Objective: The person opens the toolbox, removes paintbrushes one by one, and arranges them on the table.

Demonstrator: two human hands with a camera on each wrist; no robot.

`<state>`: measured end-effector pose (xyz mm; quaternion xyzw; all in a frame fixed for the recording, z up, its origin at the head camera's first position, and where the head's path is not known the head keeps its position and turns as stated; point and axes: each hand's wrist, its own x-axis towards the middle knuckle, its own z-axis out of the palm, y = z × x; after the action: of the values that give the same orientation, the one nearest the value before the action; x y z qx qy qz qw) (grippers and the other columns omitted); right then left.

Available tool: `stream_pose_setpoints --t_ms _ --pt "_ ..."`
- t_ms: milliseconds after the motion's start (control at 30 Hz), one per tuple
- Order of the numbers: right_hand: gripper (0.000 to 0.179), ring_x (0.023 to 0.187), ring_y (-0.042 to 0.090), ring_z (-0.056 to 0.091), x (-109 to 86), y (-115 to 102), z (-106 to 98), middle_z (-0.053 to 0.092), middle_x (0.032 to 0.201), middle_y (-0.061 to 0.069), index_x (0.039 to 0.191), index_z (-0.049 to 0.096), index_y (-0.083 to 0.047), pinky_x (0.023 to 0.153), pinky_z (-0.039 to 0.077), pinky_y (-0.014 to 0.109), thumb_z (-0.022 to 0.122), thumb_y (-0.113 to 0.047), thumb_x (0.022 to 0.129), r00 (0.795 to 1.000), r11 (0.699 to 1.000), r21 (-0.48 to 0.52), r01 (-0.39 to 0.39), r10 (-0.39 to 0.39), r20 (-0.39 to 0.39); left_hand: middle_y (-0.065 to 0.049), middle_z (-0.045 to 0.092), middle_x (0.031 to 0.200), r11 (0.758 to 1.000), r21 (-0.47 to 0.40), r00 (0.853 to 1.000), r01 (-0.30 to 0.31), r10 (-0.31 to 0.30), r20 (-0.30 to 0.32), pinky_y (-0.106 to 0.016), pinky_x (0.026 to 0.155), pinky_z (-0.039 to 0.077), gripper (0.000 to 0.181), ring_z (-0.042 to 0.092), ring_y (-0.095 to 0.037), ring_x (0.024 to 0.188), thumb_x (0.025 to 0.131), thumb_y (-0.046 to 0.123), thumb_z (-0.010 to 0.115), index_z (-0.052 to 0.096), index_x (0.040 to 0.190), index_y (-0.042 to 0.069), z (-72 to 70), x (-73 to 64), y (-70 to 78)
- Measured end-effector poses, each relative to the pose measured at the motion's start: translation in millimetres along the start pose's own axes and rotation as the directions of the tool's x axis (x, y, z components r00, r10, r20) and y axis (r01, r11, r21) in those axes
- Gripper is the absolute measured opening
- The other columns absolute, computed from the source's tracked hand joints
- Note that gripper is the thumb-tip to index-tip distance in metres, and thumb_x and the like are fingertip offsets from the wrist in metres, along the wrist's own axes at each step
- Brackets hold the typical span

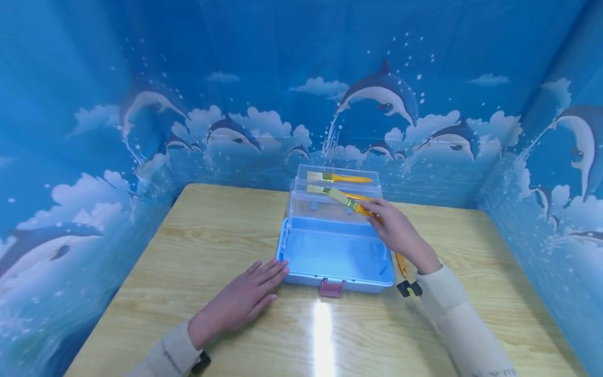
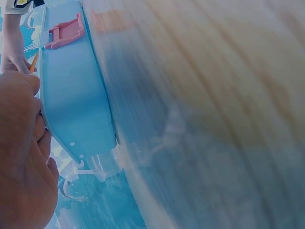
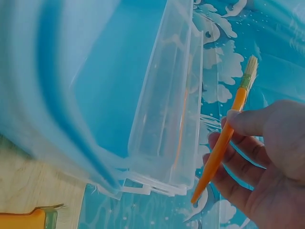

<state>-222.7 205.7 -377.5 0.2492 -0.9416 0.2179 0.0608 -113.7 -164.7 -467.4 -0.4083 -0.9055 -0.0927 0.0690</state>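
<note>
A blue plastic box [image 1: 301, 276] stands with its lid up and its clear trays [image 1: 301, 201] raised at the back. My right hand [image 1: 399, 231] pinches the orange handle of a paintbrush [image 3: 221, 143] between thumb and fingers, its pale bristles pointing left over the trays in the head view. One paintbrush [image 1: 350, 178] lies in the upper tray; another [image 1: 317, 189], partly hidden by the held one, lies in the tray below. With its fingers extended, my left hand [image 1: 242, 294] rests at the box's front left corner, fingertips at the rim.
On the wooden table [image 1: 226, 230], right of the box, lies another orange-handled paintbrush [image 1: 401, 265], partly hidden by my right arm. A pink latch [image 1: 332, 289] hangs from the box's front. A blue dolphin-print curtain [image 1: 264, 63] encloses the table's back and sides.
</note>
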Motion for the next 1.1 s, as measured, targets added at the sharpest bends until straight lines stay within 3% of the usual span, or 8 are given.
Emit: stream_pose_setpoints --t_ms 500,600,800,1100 --pt "0.046 0.093 0.018 0.056 -22.7 1.5 -1.2 0.055 0.116 0.007 0.136 0.049 -0.012 0.07 0.055 0.034 0.058 -0.006 0.091 0.983 0.995 0.059 -0.076 0.084 -0.161 0.003 0.011 0.156 1.0 0.007 1.0 -0.005 0.005 0.01 -0.044 0.116 0.016 0.055 0.013 -0.016 0.142 0.101 0.036 0.033 0.016 0.15 0.018 0.0 0.1 -0.8" --pt "0.047 0.095 0.02 0.056 -27.6 0.8 1.9 0.054 0.115 0.009 0.136 0.047 -0.009 0.071 0.055 0.036 0.057 -0.003 0.091 0.97 0.994 0.058 -0.096 0.107 -0.221 0.003 0.011 0.157 1.0 0.001 1.0 -0.006 0.006 0.009 -0.044 0.116 0.016 0.055 0.013 -0.016 0.142 0.101 0.036 0.033 0.016 0.15 0.018 -0.1 -0.1 -1.1" --pt "0.044 0.09 0.023 0.057 -38.3 4.0 5.6 0.055 0.11 0.014 0.133 0.049 -0.002 0.069 0.054 0.038 0.057 0.001 0.089 0.923 0.99 0.078 -0.122 0.142 -0.359 0.004 0.01 0.157 1.0 -0.006 1.0 -0.005 0.005 0.02 -0.044 0.116 0.014 0.055 0.012 -0.016 0.143 0.101 0.036 0.032 0.015 0.15 0.018 -0.9 0.9 -1.2" --pt "0.042 0.09 0.024 0.056 -52.2 11.4 7.6 0.054 0.109 0.015 0.134 0.048 -0.003 0.069 0.054 0.041 0.054 -0.003 0.092 0.894 0.983 0.101 -0.154 0.182 -0.41 0.003 0.012 0.156 1.0 -0.008 0.999 0.003 -0.002 0.037 -0.045 0.115 0.017 0.055 0.014 -0.016 0.142 0.101 0.037 0.033 0.015 0.15 0.019 -2.4 1.1 -0.1"
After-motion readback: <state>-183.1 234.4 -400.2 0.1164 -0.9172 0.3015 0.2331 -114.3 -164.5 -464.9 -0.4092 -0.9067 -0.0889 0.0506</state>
